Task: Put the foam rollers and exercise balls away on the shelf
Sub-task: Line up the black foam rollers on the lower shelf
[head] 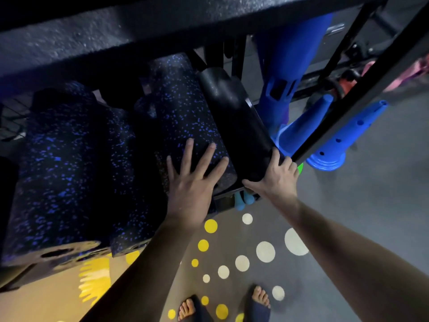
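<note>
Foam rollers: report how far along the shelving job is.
Done: blue-speckled foam rollers lie side by side on the shelf. In hand: left hand flat on the rightmost one; right hand grips the end of the black foam roller. Left: seating it; no exercise balls in view.

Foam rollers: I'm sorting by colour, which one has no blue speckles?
The plain black roller, rightmost in the row, its near end held by the right hand. The speckled roller under the left hand and the rollers further left are blue-flecked.
</note>
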### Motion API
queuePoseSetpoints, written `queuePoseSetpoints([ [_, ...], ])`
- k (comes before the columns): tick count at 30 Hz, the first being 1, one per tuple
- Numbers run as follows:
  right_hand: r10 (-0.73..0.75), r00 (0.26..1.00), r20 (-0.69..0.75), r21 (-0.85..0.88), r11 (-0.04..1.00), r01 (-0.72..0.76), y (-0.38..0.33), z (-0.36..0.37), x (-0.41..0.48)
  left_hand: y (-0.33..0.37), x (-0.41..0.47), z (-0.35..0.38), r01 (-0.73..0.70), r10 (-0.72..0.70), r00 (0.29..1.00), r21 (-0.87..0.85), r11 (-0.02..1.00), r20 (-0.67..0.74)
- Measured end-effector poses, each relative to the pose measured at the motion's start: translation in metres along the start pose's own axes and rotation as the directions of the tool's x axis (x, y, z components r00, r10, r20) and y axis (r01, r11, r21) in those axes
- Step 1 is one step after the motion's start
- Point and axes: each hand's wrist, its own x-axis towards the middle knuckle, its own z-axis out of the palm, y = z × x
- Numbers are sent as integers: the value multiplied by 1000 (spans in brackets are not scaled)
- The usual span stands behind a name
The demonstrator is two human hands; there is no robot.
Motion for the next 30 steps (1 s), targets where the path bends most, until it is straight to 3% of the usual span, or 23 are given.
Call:
queuePoseSetpoints([
  [4, 82, 996, 17, 150, 985, -84, 2, 6, -4, 9, 9, 5, -36, 36, 999, 29, 999, 4],
  [9, 309, 951, 16, 291, 908, -300, -11, 12, 2, 24, 15, 8, -84, 83, 996, 86, 993, 22],
  [18, 129, 989, 66, 161, 977, -139, -8, 4, 26, 48, 29, 17, -114, 112, 993, 77, 990, 35],
  [27, 18, 1000, 19, 175, 984, -21, 1, 13, 23, 53, 31, 24, -79, 81, 995, 53, 995, -52],
  [30, -14, 1000, 13, 146, 989, 12, 6, 15, 23, 55, 30, 23, -83, 83, 996, 58, 995, -11],
])
